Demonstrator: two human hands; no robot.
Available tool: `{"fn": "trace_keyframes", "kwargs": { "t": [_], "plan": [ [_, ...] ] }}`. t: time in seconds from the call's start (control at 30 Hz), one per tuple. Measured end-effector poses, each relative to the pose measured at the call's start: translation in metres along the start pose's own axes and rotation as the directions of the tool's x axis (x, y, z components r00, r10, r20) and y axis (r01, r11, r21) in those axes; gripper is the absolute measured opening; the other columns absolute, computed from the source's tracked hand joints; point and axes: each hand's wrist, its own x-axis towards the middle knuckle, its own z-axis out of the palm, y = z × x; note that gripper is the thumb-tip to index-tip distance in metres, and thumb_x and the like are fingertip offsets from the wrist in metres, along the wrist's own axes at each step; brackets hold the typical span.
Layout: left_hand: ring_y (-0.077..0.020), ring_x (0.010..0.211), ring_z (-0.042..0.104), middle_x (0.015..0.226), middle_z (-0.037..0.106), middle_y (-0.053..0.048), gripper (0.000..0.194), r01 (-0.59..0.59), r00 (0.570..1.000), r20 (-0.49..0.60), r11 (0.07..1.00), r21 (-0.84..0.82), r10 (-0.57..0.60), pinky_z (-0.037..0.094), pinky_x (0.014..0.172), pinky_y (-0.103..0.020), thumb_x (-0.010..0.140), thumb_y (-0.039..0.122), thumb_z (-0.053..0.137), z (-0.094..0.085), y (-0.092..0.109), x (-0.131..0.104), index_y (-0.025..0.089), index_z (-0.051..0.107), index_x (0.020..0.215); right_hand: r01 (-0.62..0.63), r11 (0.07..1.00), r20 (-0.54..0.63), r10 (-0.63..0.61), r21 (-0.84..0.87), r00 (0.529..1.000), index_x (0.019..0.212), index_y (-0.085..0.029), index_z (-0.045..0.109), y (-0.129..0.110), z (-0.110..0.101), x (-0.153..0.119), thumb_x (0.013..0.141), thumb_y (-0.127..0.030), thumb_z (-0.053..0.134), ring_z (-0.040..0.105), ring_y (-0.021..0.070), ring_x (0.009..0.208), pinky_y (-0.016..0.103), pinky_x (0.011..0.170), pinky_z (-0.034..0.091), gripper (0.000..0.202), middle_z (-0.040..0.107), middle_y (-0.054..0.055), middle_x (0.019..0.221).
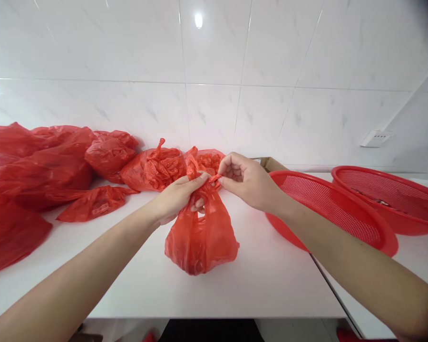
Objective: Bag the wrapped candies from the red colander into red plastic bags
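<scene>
A filled red plastic bag (205, 237) is in front of me over the white table, its top bunched and its handles twisted together. My left hand (185, 192) is closed around the gathered neck, with the thumb on top near the twisted handles. Between the thumb and fingers of my right hand (244, 180) is one twisted handle end, drawn out to the right. What the bag contains cannot be made out through the plastic.
More filled red bags (153, 166) line the wall at the left and centre. A small red bag (98, 204) lies before them. At the right stand a red perforated basket (328, 209) and another red basket (388, 190). Behind my right hand is a cardboard box (271, 164).
</scene>
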Motion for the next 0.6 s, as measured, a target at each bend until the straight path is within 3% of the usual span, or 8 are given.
{"fn": "trace_keyframes", "kwargs": {
  "t": [0.1,0.13,0.2,0.3,0.4,0.47,0.53,0.6],
  "plan": [
    [-0.0117,0.057,0.053,0.068,0.062,-0.002,0.031,-0.08,0.996,0.055,0.994,0.07,0.076,0.047,0.062,-0.027,0.092,0.042,0.05,-0.003,0.001,-0.004,0.018,0.062,0.075,0.105,0.994,0.07,-0.105,0.002,0.992,0.088,-0.022,0.054,-0.015,0.005,-0.016,0.083,-0.013,0.056,0.057,0.0125,0.081,0.03,0.077,0.049,0.01,0.06,-0.001,0.086],
    [-0.0127,0.061,0.056,0.071,0.063,-0.002,0.029,-0.106,0.992,0.088,0.985,0.134,0.095,0.047,0.064,-0.028,0.09,0.039,0.053,-0.004,0.001,-0.006,0.018,0.063,0.075,0.131,0.991,0.106,-0.132,0.009,0.986,0.09,-0.022,0.055,-0.017,0.006,-0.02,0.084,-0.014,0.057,0.058,0.0132,0.084,0.03,0.08,0.048,0.01,0.06,-0.001,0.087],
    [-0.0133,0.065,0.056,0.07,0.062,-0.001,0.021,-0.136,0.986,0.132,0.951,0.279,0.102,0.047,0.065,-0.028,0.087,0.033,0.057,-0.004,0.002,-0.009,0.018,0.066,0.074,0.142,0.989,0.063,-0.144,0.034,0.988,0.094,-0.022,0.057,-0.012,0.011,-0.024,0.087,-0.018,0.057,0.058,0.0144,0.092,0.032,0.086,0.047,0.009,0.061,0.001,0.095],
    [-0.0109,0.059,0.053,0.071,0.061,0.002,0.009,-0.157,0.984,0.141,0.891,0.427,0.106,0.046,0.06,-0.025,0.083,0.022,0.057,0.002,-0.001,-0.013,0.021,0.066,0.083,0.023,0.986,-0.062,-0.013,0.166,0.998,0.108,-0.023,0.057,0.014,0.023,-0.02,0.095,-0.03,0.048,0.057,0.0145,0.098,0.032,0.088,0.047,0.017,0.06,0.002,0.099],
    [-0.0108,0.058,0.054,0.072,0.062,0.002,0.019,-0.207,0.972,0.041,0.767,0.608,0.23,0.041,0.053,-0.022,0.075,0.006,0.048,0.008,-0.011,-0.011,0.021,0.059,0.079,-0.139,0.927,0.033,0.136,0.347,0.99,0.115,-0.023,0.055,0.045,0.037,-0.014,0.099,-0.04,0.04,0.057,0.0121,0.074,0.029,0.073,0.05,0.028,0.057,-0.001,0.081],
    [-0.0116,0.059,0.053,0.069,0.06,0.002,0.027,-0.222,0.923,-0.029,0.592,0.775,0.384,0.038,0.051,-0.022,0.066,-0.001,0.042,0.009,-0.021,-0.009,0.021,0.054,0.076,-0.194,0.875,0.093,0.17,0.444,0.981,0.115,-0.022,0.055,0.06,0.044,-0.013,0.097,-0.043,0.042,0.05,0.0091,0.054,0.027,0.06,0.048,0.03,0.052,-0.004,0.071],
    [-0.0123,0.061,0.054,0.075,0.061,0.001,0.031,-0.239,0.855,-0.032,0.447,0.862,0.517,0.038,0.051,-0.023,0.063,-0.003,0.04,0.008,-0.03,-0.007,0.02,0.054,0.078,-0.226,0.83,0.154,0.17,0.51,0.973,0.115,-0.022,0.055,0.067,0.048,-0.014,0.096,-0.044,0.046,0.043,0.0073,0.044,0.026,0.054,0.046,0.03,0.046,-0.007,0.063],
    [-0.0146,0.073,0.06,0.092,0.063,-0.003,0.033,-0.281,0.801,-0.018,0.401,0.872,0.599,0.044,0.057,-0.024,0.068,-0.001,0.041,0.007,-0.037,-0.006,0.02,0.056,0.088,-0.262,0.797,0.226,0.161,0.544,0.961,0.105,-0.021,0.057,0.068,0.048,-0.016,0.094,-0.045,0.049,0.043,0.0077,0.043,0.026,0.055,0.046,0.027,0.042,-0.009,0.057]
  ]
}}
